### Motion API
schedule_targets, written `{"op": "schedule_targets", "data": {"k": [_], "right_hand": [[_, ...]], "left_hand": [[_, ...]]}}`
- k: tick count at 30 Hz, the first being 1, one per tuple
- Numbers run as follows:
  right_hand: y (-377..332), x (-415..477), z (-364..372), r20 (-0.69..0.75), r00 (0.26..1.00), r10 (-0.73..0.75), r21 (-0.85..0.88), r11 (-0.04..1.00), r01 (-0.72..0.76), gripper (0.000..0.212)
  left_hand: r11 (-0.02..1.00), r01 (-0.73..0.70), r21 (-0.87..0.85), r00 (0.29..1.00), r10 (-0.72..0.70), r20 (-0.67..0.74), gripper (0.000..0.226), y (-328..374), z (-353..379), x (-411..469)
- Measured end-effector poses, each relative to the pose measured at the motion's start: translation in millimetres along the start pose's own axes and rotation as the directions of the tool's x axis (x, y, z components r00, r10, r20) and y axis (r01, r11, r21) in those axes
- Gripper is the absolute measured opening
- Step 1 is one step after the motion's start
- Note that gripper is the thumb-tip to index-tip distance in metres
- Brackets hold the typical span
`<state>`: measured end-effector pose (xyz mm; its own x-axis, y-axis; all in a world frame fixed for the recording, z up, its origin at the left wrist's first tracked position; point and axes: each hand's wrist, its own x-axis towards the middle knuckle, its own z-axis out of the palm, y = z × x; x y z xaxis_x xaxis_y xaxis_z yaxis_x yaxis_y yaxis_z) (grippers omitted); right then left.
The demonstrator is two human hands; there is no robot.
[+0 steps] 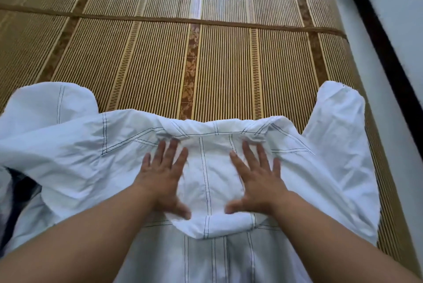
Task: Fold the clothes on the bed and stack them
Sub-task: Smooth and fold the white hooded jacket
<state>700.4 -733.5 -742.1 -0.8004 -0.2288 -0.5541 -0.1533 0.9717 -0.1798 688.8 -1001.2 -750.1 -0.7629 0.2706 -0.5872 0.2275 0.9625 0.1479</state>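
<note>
A white garment with dark contrast stitching lies spread across the near part of the bed, its two sleeves reaching out to the left and the right. A hood-like flap lies folded down over its middle. My left hand presses flat on this flap with straight, spread fingers. My right hand presses flat beside it, a short gap between the two thumbs. Neither hand holds any cloth.
A striped bamboo mat covers the bed beyond the garment. A dark bed frame edge and a pale wall run along the right. Something dark shows under the garment at the left edge.
</note>
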Motion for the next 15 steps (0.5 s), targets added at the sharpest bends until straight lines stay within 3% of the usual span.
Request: {"op": "schedule_targets", "data": {"k": [4,7,9,11,12,13,14,15], "right_hand": [[-11,-22,13,-0.198,0.980,-0.006,0.089,0.996,0.025,0.125],[-13,-51,37,-0.098,0.995,-0.027,0.061,0.998,0.033,0.119],[-9,-59,41,-0.038,0.999,-0.028,0.118,0.993,0.032,0.113],[-2,-62,24,-0.134,0.991,-0.004,0.228,0.973,0.034,0.101],[6,-65,11,-0.298,0.952,0.071,0.280,0.960,0.016,0.093],[17,-68,-1,-0.482,0.855,0.193,0.318,0.947,-0.034,0.085],[30,-68,-12,-0.617,0.713,0.333,0.365,0.924,-0.116,0.080],[47,-68,-25,-0.645,0.602,0.472,0.438,0.873,-0.215,0.082]], "left_hand": [[0.994,-0.045,-0.101,0.979,0.024,-0.202,0.136,24,5,-13],[0.987,-0.155,0.052,0.980,0.160,-0.117,0.139,39,24,-32],[0.979,-0.129,0.156,0.985,0.145,-0.095,0.146,42,30,-37],[0.989,-0.092,0.113,0.993,0.099,-0.062,0.151,48,26,-36],[0.994,-0.088,0.066,0.994,0.092,-0.054,0.150,55,21,-36],[0.995,-0.096,0.024,0.993,0.097,-0.073,0.148,63,16,-34],[0.994,-0.109,0.001,0.989,0.109,-0.102,0.145,72,10,-31],[0.991,-0.131,-0.002,0.984,0.130,-0.122,0.141,84,6,-29]]}}
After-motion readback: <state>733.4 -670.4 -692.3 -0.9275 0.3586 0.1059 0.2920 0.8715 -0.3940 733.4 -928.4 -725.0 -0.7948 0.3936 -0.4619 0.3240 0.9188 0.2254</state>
